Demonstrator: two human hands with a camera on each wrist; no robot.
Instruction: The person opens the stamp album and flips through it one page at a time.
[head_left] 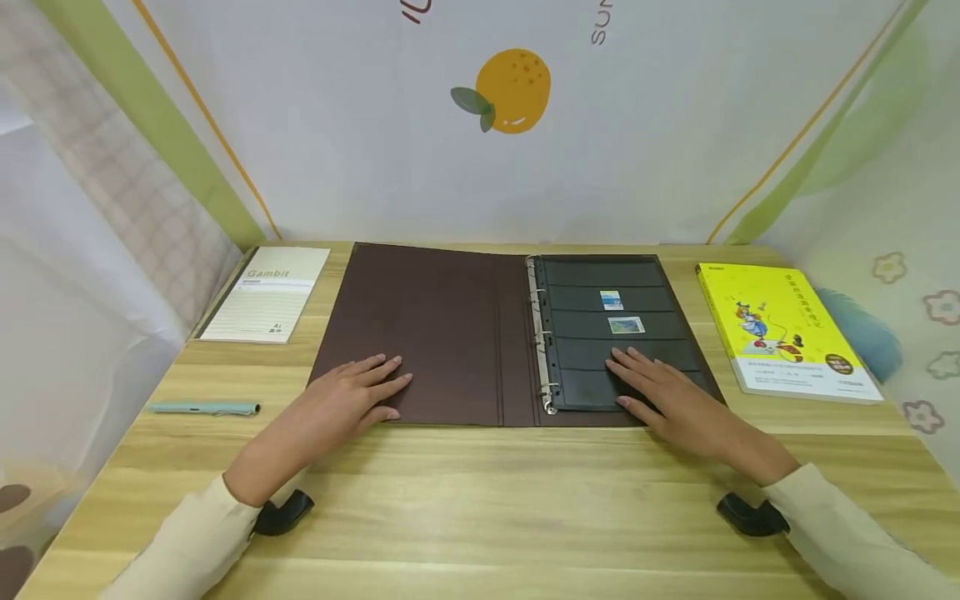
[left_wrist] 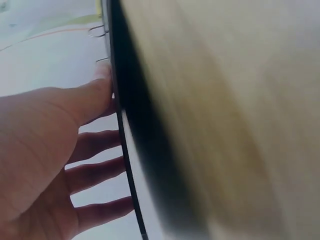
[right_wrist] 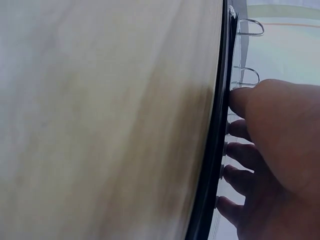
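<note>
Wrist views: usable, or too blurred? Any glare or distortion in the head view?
Head view: sharp, evenly lit, no glare, soft shadows; wide-angle bend at the edges; both hands lie flat on the open binder. Left wrist view: table smeared out of focus, left hand fairly clear. Right wrist view: table likewise blurred, right hand dark against a bright background, binder rings readable.

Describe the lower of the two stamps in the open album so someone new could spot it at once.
On the wooden table lies an open brown album, its dark pocket page on the right half under the right hand. The lower stamp sits mid-page, wider and greenish, beneath the smaller blue-and-white stamp.
</note>
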